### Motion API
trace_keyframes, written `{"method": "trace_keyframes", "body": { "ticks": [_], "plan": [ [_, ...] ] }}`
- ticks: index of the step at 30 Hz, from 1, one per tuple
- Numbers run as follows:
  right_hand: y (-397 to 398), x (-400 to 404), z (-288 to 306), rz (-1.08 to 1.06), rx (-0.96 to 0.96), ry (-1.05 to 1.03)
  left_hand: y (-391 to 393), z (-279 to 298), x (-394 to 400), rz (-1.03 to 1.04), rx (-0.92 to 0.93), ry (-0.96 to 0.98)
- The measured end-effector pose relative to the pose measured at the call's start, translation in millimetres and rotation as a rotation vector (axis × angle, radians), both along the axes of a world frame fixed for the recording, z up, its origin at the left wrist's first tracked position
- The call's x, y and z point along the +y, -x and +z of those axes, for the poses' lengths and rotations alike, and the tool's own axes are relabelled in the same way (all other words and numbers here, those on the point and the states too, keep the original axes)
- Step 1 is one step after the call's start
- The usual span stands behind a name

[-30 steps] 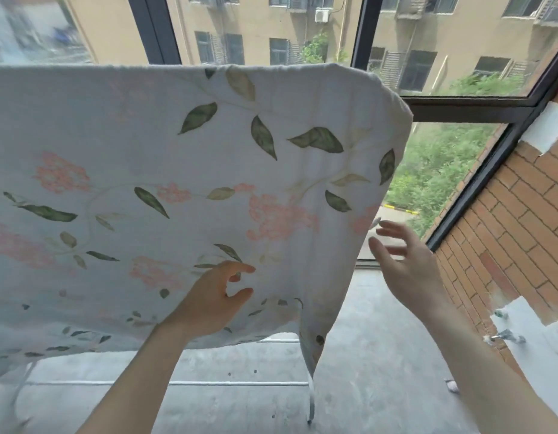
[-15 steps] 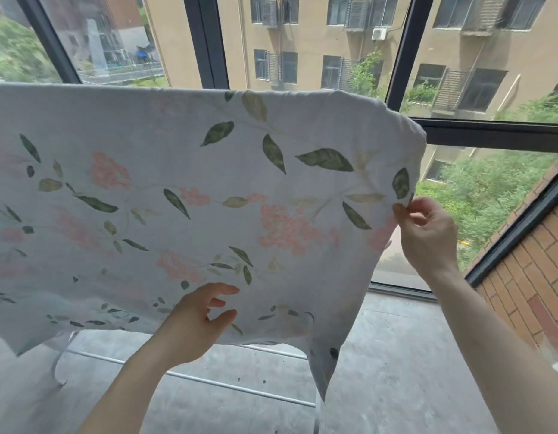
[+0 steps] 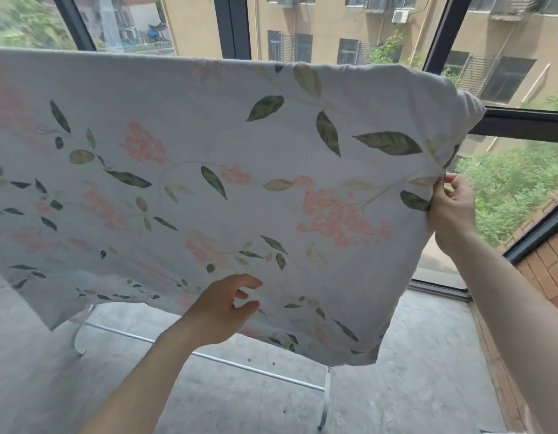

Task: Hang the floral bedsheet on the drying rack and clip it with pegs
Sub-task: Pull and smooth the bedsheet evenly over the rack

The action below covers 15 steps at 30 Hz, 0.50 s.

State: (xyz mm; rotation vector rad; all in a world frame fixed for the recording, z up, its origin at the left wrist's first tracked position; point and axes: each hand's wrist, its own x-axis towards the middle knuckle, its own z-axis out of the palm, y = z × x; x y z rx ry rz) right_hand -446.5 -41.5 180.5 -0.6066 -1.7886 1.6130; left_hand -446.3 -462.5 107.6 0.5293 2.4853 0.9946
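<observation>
The floral bedsheet (image 3: 208,158), white with green leaves and pink blossoms, hangs draped over the top of the drying rack and fills most of the view. Only the rack's white lower bar and legs (image 3: 326,399) show beneath it. My right hand (image 3: 452,208) pinches the sheet's right edge at mid height. My left hand (image 3: 224,305) hovers near the sheet's lower part with fingers loosely spread, holding nothing. No pegs are in view.
Large dark-framed windows (image 3: 521,120) stand right behind the rack. A brick wall (image 3: 553,264) closes the right side. Bare concrete floor (image 3: 83,386) lies below the sheet.
My right hand rose from open air to the sheet's right edge and took hold of it. My view shifted left and up, and the left hand stayed low by the fabric.
</observation>
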Motion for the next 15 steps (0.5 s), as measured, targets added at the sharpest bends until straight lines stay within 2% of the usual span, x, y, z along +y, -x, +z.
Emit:
{"method": "trace_keyframes", "body": {
  "ticks": [3, 5, 10, 15],
  "plan": [
    [-2, -13, -14, 0.014, -0.008, 0.02, -8, -15, -4, -0.03, -0.021, 0.046],
    [-9, -25, -30, -0.061, -0.007, -0.031, -14, -20, -10, -0.006, -0.014, 0.065],
    [-40, -58, -48, -0.231, 0.132, -0.006, -29, -22, -15, 0.065, -0.028, 0.066],
    [-47, -56, -63, -0.126, 0.14, -0.147, -45, -19, -17, 0.179, -0.03, 0.071]
  ]
}}
